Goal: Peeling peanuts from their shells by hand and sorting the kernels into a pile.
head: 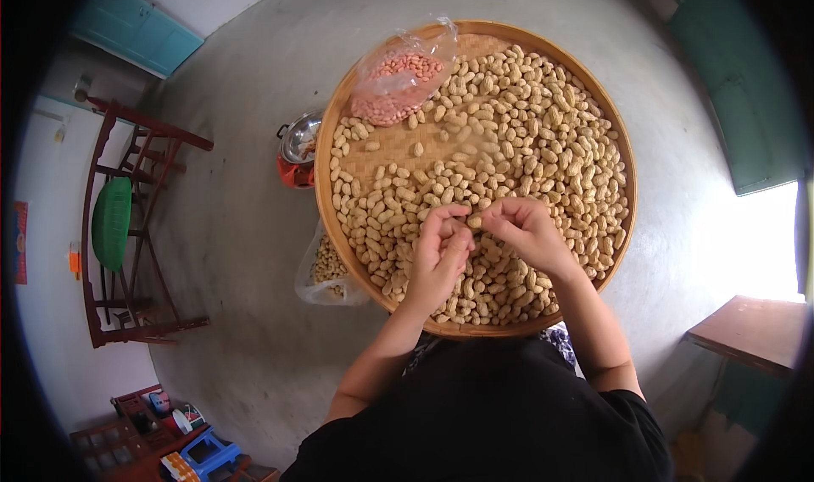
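Observation:
Both my hands are over a round woven bamboo tray [628, 164] spread with unshelled peanuts [572, 164]. My right hand [528, 231] pinches a peanut [474, 221] between thumb and fingertips. Close beside it on the left, my left hand [439, 253] has its fingers curled and the thumb near the index finger; whether something small is inside cannot be told. A clear plastic bag [397, 81] with pink shelled peanut kernels [388, 103] lies at the tray's upper left edge.
Left of the tray stand a metal pot [302, 140] above a red container [294, 173] and, lower down, a plastic bag of peanuts [329, 266]. Farther left, a green basket [112, 224] rests against dark red wooden furniture [95, 164]. A brown tabletop [753, 329] is at the right.

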A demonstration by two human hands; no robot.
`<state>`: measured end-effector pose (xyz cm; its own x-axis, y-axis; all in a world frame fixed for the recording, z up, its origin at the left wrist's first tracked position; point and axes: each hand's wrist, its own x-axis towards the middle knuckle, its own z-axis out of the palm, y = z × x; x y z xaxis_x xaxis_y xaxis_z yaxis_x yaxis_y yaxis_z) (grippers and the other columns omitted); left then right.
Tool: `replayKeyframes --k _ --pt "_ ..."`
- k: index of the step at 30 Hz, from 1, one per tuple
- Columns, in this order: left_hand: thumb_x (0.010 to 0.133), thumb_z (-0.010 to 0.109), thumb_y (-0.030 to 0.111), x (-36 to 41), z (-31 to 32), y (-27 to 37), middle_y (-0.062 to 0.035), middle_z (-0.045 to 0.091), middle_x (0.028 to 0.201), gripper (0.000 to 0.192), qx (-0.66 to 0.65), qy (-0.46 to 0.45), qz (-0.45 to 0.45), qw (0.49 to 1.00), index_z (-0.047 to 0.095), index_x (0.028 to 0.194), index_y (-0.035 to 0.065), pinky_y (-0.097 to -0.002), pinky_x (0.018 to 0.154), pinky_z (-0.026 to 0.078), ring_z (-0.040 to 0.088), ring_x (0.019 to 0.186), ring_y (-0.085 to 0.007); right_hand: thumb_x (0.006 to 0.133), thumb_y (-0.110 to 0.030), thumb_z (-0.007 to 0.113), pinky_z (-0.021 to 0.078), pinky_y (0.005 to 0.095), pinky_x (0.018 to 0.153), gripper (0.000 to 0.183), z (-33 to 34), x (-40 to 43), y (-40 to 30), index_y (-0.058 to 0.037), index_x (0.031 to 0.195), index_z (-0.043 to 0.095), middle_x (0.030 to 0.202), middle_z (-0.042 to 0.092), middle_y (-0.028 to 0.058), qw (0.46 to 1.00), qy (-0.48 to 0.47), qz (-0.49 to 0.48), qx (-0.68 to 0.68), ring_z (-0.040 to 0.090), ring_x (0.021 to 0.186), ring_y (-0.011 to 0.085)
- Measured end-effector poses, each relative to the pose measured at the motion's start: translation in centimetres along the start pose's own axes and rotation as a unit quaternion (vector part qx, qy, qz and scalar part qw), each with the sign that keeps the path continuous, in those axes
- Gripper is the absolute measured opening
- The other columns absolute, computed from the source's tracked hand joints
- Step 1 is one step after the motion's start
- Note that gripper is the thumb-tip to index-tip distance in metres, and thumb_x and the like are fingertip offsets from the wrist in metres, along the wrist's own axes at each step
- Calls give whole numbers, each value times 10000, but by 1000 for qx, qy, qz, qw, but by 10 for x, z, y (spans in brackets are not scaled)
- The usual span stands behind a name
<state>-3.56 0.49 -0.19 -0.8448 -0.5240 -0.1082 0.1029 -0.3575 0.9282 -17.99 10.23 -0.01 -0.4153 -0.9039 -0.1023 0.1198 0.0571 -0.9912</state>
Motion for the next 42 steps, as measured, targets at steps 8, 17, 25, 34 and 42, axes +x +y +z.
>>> replayKeyframes --k 8,17,25,34,42 --pt "983 463 124 0 2 -5 23 472 752 148 42 -34 4 999 506 1103 48 -144 465 264 320 533 -2 907 -201 619 307 158 465 176 -6 -19 3 -29 876 638 685 585 -25 966 -33 103 237 458 544 12" --pt "998 407 109 -2 -5 0 49 427 707 225 81 -125 -35 988 517 1180 38 -161 466 240 303 537 -3 847 -74 675 388 150 516 116 4 -24 10 -6 941 668 759 654 8 971 -13 103 217 553 612 32" --pt "1000 402 124 -7 2 -10 49 450 752 268 -23 -78 -71 994 432 1258 55 -138 475 278 336 570 -1 864 -31 629 490 220 688 81 17 -30 11 3 905 569 856 644 62 977 -8 25 210 622 749 125" --pt "1003 409 166 -16 9 -21 43 439 777 176 -58 -48 -43 996 451 1151 81 -138 475 266 321 561 -3 873 -36 619 421 197 589 59 22 -34 19 -11 848 571 757 625 43 964 52 67 252 586 668 87" --pt "1009 399 169 -20 13 -23 68 382 702 158 -97 -24 -13 995 458 1118 70 -146 501 270 318 560 -4 876 -53 624 243 176 421 86 35 -35 17 -38 805 578 648 605 16 955 85 50 280 451 483 17"
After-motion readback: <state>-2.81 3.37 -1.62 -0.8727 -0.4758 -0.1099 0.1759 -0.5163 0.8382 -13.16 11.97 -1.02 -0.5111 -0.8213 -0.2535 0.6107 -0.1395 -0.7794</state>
